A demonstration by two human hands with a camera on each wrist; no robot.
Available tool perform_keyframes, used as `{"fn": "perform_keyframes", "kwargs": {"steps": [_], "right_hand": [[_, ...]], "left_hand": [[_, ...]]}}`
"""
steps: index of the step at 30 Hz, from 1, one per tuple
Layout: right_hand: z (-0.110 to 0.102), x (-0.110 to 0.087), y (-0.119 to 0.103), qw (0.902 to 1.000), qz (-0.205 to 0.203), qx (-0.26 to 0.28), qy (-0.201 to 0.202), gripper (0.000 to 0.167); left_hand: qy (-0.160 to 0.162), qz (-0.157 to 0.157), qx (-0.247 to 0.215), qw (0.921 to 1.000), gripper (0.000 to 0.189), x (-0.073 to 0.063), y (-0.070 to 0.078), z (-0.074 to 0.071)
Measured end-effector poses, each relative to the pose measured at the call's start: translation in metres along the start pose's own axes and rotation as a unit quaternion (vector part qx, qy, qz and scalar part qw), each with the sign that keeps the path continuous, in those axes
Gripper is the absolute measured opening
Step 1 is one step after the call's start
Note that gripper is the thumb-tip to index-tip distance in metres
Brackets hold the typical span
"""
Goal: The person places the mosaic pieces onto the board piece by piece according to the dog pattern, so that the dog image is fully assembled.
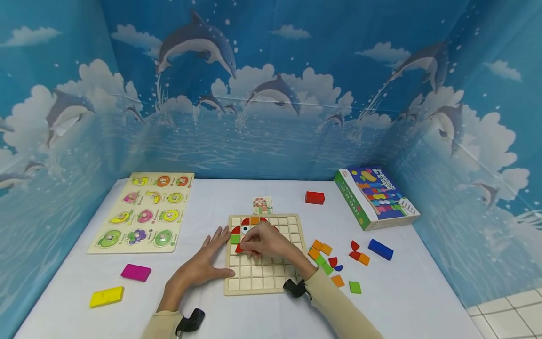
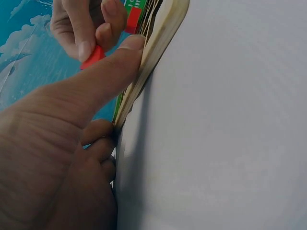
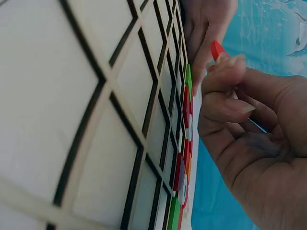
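Observation:
A square wooden grid board (image 1: 245, 284) lies on the white table. My left hand (image 1: 205, 263) rests along its left edge, thumb and fingers spread and fairly straight. Over the board's upper left, my right hand (image 1: 267, 240) pinches a small red piece (image 3: 218, 49) between thumb and fingers. Around it, the upper cells hold a green square tile (image 1: 235, 239), a white tile with an eye (image 1: 245, 230), an orange tile (image 1: 254, 221) and red curved pieces. My right hand hides part of those cells. A small pattern card (image 1: 262, 205) lies just behind the board.
Loose orange, green, red and blue pieces (image 1: 324, 267) lie right of the board, near a blue block (image 1: 380, 249). Farther back are a red block (image 1: 314, 197) and a game box (image 1: 377, 197). At left are a fruit board (image 1: 141, 212), a magenta block (image 1: 136, 272) and a yellow block (image 1: 107, 297).

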State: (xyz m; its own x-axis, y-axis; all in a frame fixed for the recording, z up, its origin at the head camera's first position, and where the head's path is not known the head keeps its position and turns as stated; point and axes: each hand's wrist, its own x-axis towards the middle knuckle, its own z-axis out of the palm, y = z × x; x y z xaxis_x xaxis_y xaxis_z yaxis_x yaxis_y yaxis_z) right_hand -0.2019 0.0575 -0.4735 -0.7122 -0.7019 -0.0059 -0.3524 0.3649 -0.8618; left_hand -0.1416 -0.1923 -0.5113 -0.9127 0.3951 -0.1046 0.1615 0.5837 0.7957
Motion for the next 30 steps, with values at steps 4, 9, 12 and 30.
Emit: {"fn": "perform_keyframes", "kwargs": {"steps": [4, 9, 12, 30], "right_hand": [[0.004, 0.005, -0.002, 0.9995, -0.006, -0.032, 0.001, 0.017], [0.013, 0.011, -0.005, 0.9984, -0.008, -0.054, 0.014, 0.018], [0.017, 0.014, -0.007, 0.998, 0.008, -0.057, 0.028, 0.017], [0.019, 0.009, -0.006, 0.9976, 0.012, -0.05, 0.046, 0.006]], "left_hand": [[-0.003, -0.003, 0.002, 1.0, 0.114, 0.001, 0.002, 0.0], [-0.004, 0.002, 0.002, 1.0, 0.113, 0.002, 0.002, -0.001], [-0.003, 0.005, 0.003, 1.0, 0.113, 0.001, 0.002, -0.001], [-0.002, -0.001, -0.005, 1.0, 0.114, 0.001, 0.002, 0.0]]}}
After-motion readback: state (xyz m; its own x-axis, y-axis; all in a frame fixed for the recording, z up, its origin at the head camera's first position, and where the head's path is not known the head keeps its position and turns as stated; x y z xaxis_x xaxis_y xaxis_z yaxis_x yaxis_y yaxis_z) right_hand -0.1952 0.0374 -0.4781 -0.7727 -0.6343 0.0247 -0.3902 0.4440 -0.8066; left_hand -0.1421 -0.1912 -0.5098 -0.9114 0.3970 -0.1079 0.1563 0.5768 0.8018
